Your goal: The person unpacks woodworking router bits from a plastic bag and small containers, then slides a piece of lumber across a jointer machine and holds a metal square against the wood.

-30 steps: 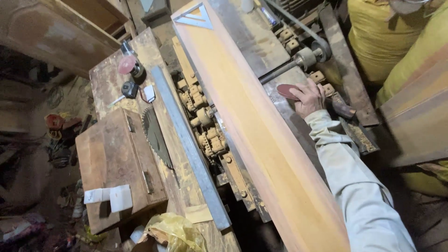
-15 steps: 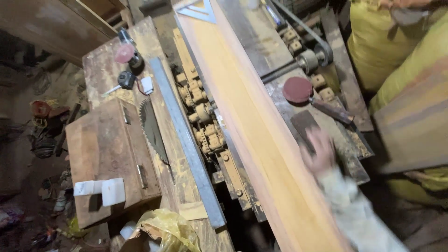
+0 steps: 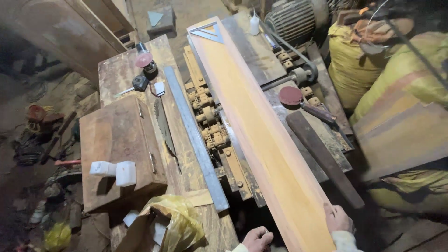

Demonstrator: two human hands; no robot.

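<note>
Right hand [image 3: 337,218] rests on the near end of the long orange-tan wooden plank [image 3: 254,116], fingers laid over its right edge; whether they close around the board cannot be told. Left hand [image 3: 257,239] sits just left of the plank's near end, fingers curled; what it holds, if anything, is cut off by the frame edge.

Plank lies lengthwise on the worn metal machine table [image 3: 308,154], running from near right to far left. Metal triangular set square [image 3: 208,31] lies on its far end.

Right of the plank: dark flat wooden strip [image 3: 322,156], and a round red sanding disc on a wooden handle [image 3: 298,100].

Left of the plank: exposed brass-coloured roller and chain mechanism [image 3: 210,121], then a long grey metal straightedge [image 3: 193,135], then a circular saw blade [image 3: 164,127] standing out of the wooden bench [image 3: 116,140].

Yellow crumpled plastic bag [image 3: 179,221] lies near, left of the left hand. Yellow sacks [image 3: 373,65] are stacked far right.
</note>
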